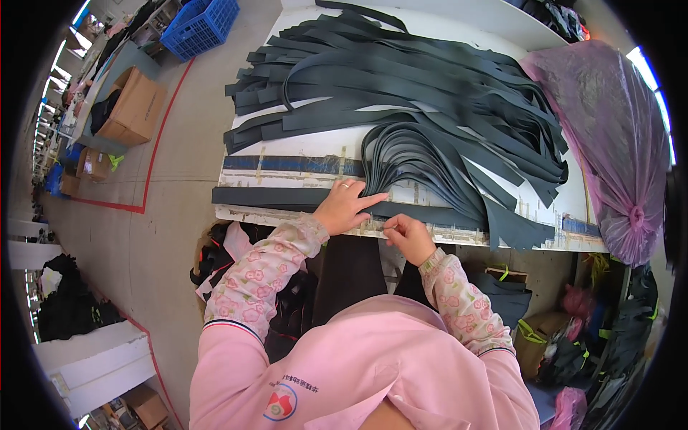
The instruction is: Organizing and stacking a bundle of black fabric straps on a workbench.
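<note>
Fingers spread, my left hand (345, 208) lies on a dark grey-green flat band (272, 197) stretched along the table's near edge; a ring shows on one finger. Just right of it, at the edge, my right hand (408, 239) is closed in a pinch. Whatever is between its fingertips, if anything, is too small to make out. Beyond both hands, a stack of looped bands (408, 154) arches over the table, its cut ends fanning out to the right. A large heap of similar bands (416, 72) covers the far part of the white table (315, 143).
A pink translucent plastic bag (602, 136) bulges at the table's right end. Dark strips and bundles (573, 358) hang or lie below on the right. Across the floor to the left are a blue crate (201, 27) and a cardboard box (132, 107).
</note>
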